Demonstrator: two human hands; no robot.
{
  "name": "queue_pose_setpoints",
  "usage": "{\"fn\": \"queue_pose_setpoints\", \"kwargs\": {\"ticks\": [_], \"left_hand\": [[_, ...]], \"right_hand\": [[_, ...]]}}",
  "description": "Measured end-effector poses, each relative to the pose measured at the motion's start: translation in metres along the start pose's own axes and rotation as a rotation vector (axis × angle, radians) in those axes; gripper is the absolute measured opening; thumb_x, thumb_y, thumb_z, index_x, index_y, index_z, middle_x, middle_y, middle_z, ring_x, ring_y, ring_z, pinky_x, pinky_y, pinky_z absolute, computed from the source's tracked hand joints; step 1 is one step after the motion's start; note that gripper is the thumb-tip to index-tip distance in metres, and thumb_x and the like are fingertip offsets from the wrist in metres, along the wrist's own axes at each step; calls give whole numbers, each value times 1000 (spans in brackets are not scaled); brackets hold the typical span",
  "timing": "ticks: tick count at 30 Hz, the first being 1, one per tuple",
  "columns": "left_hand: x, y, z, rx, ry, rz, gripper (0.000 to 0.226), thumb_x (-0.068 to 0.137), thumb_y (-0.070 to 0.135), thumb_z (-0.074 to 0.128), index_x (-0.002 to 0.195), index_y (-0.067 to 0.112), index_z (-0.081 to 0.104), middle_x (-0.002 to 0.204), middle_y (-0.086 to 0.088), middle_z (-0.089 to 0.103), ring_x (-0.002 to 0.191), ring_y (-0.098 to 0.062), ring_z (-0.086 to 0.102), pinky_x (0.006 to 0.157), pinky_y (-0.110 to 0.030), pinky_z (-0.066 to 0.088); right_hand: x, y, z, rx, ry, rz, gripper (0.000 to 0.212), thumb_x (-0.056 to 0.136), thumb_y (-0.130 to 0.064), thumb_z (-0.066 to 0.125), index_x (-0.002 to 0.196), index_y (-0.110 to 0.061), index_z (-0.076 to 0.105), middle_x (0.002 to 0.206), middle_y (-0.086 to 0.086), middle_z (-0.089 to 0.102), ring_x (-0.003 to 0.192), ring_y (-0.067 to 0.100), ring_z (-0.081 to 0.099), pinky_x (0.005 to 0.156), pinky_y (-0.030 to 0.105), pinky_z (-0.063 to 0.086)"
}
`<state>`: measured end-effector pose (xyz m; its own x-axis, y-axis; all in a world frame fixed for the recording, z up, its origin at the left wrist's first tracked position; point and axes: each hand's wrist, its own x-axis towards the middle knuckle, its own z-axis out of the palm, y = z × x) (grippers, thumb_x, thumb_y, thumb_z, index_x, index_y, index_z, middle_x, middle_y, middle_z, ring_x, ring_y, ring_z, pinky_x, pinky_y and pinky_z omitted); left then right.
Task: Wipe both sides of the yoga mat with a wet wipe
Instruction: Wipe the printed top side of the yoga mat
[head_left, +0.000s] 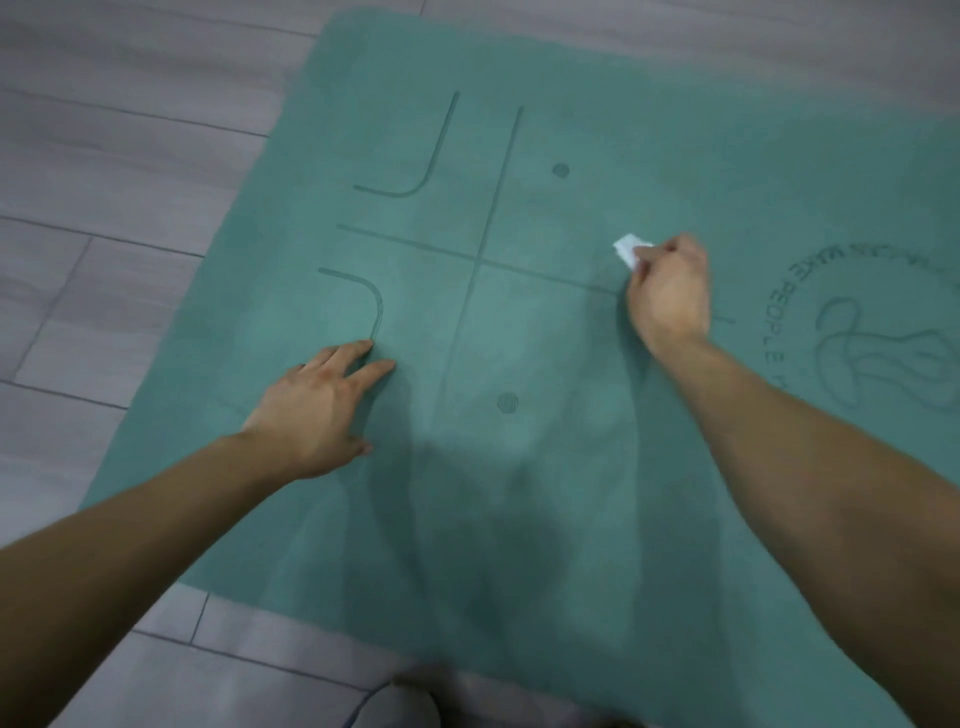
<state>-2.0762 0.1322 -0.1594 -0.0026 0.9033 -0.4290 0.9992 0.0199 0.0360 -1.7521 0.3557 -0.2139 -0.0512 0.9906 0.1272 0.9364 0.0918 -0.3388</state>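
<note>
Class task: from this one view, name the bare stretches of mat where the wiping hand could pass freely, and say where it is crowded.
Free: the yoga mat between the two forearms, and its far part beyond the printed cross. Crowded: where the left hand presses flat, and where the right hand pinches the wet wipe.

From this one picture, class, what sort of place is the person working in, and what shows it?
Probably an indoor room, at home or in a studio; which one is unclear. A green mat printed with alignment lines lies flat on grey plank-style floor, and the person leans over it.
</note>
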Motion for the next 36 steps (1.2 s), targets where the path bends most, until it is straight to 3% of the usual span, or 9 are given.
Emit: {"fn": "queue_pose_setpoints", "kwargs": {"ticks": [3,8,13,15,22,26,30,33,36], "left_hand": [[-18,9,8,-30,65,-32,91,74,46,83,154,32,42,157,0,37,142,-27,41,111,-46,47],[-21,18,16,-94,88,-68,90,69,36,85,151,24,49,153,-2,44,138,-30,46,105,-47,51],[-34,12,12,-67,-18,-17,97,66,57,82,152,32,43,154,2,39,140,-26,43,110,-48,48],[-40,15,15,-50,-50,-11,107,58,63,83,152,34,41,152,4,38,138,-25,43,107,-47,50],[-45,20,21,-6,-27,-13,119,46,62,91,150,35,38,151,8,35,136,-22,42,96,-46,58],[-47,27,16,-1,-20,-46,117,49,62,90,149,35,37,152,8,33,138,-21,40,93,-44,59],[-49,33,23,17,-23,-63,118,51,57,90,152,34,34,156,8,29,141,-20,36,92,-44,60],[-51,30,24,24,-2,-48,119,52,64,86,155,35,32,159,8,28,145,-19,34,96,-43,58],[-51,28,22,53,3,-43,121,51,69,84,155,37,32,161,9,28,146,-18,34,96,-43,58]], "right_hand": [[-55,-55,7,215,-44,82,24,104,-18,52,114,-3,69,104,8,60,101,19,60,87,34,46],[-174,-128,19,264,-445,-989,28,93,-13,70,120,-15,76,110,6,69,102,23,62,90,23,46],[-33,19,-13,-27,-63,36,34,102,-21,49,123,-10,74,117,17,63,107,38,63,92,34,46],[-32,24,-12,-4,27,192,35,100,-16,48,121,-4,74,112,21,58,98,43,63,92,42,50],[-206,-119,20,285,-520,-1060,37,95,-10,58,129,-17,72,114,8,66,101,31,63,88,39,54],[-94,-22,-2,99,-38,-372,36,101,-26,50,125,-22,77,109,13,68,103,38,63,92,40,51],[-56,37,-27,-9,30,175,34,101,-19,53,127,-12,74,116,20,58,105,43,61,97,41,48],[-117,-27,-5,120,12,-97,33,97,-7,61,127,-7,73,107,17,61,97,39,64,95,38,50],[-215,-97,11,249,-308,-755,45,94,-2,65,138,-9,65,116,12,65,106,31,62,104,35,45]]}}
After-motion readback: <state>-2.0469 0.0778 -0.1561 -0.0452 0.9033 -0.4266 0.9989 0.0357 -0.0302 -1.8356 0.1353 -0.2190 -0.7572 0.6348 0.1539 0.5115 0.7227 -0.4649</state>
